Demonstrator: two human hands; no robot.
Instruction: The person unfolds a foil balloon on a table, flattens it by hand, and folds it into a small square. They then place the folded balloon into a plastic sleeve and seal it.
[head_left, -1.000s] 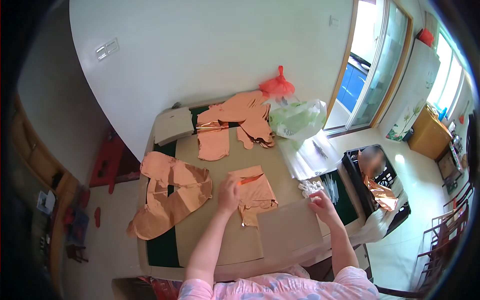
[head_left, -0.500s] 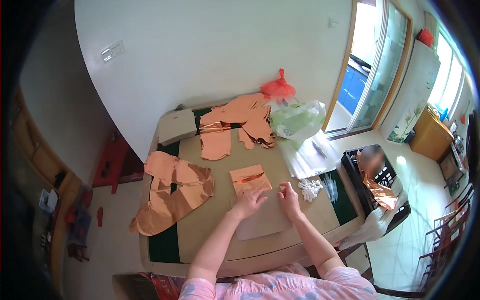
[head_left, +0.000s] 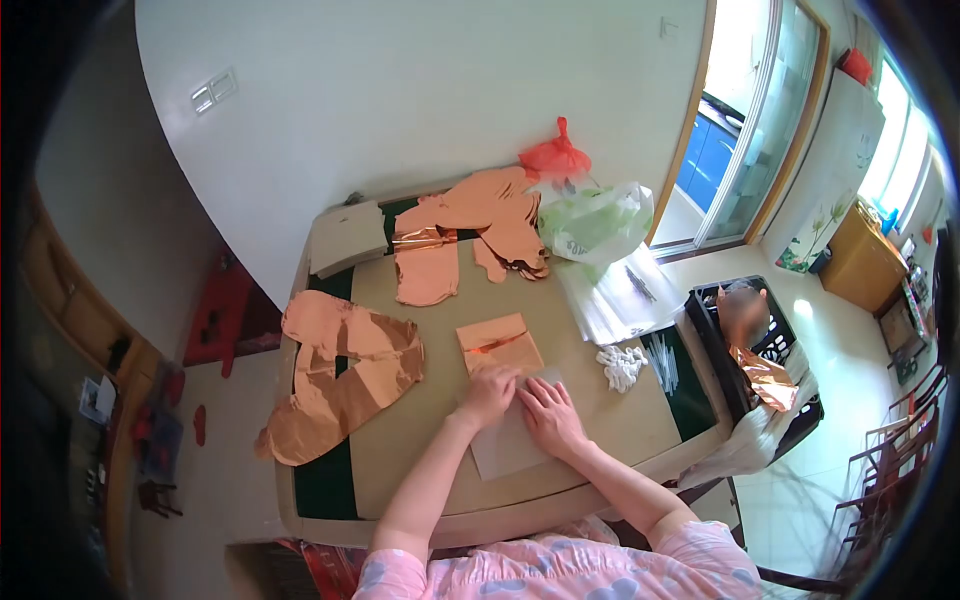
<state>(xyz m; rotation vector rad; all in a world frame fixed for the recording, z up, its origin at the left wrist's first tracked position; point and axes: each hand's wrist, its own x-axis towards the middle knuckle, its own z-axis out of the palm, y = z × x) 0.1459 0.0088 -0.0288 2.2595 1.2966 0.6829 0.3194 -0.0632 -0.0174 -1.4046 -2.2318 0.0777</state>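
Observation:
A pale grey flat sheet, perhaps card or a plastic sleeve, lies on the table in front of me. Its far edge meets a folded copper-coloured foil piece. My left hand is closed at the sheet's far left corner, fingers curled and partly hidden, seemingly gripping its edge beside the foil. Flat on the sheet rests my right hand, fingers stretched out and pointing at the left fingertips. To the left lies a large unfolded copper foil shape.
More copper foil shapes lie at the back, beside a grey cardboard stack. Clear plastic sleeves, a white-green bag, a white tangled bundle and thin clear sticks occupy the right. A black crate stands beyond the table edge.
My right hand has moved left from the sheet's right edge and flattened onto it, close to my left hand. My left hand has curled its fingers more. The view has shifted slightly.

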